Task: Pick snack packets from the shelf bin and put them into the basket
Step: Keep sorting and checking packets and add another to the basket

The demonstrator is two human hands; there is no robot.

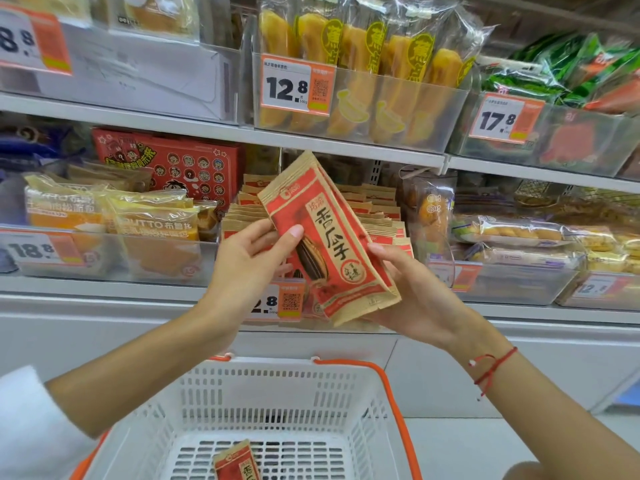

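A red and tan snack packet [325, 237] is held tilted in front of the lower shelf, above the basket. My left hand [252, 261] pinches its left edge, thumb on the front. My right hand [412, 292] holds its lower right side from behind. Behind the packet, the shelf bin [377, 220] holds several more of the same packets standing in rows. The white basket [277, 403] with orange handles sits below my arms. One identical packet [237, 460] lies on the basket's floor.
Clear bins of bread packs [114, 220] stand to the left and pastry packs [512, 237] to the right on the same shelf. The upper shelf carries yellow bread sticks [363, 64] and green packs [561, 64]. Orange price tags hang on the bin fronts.
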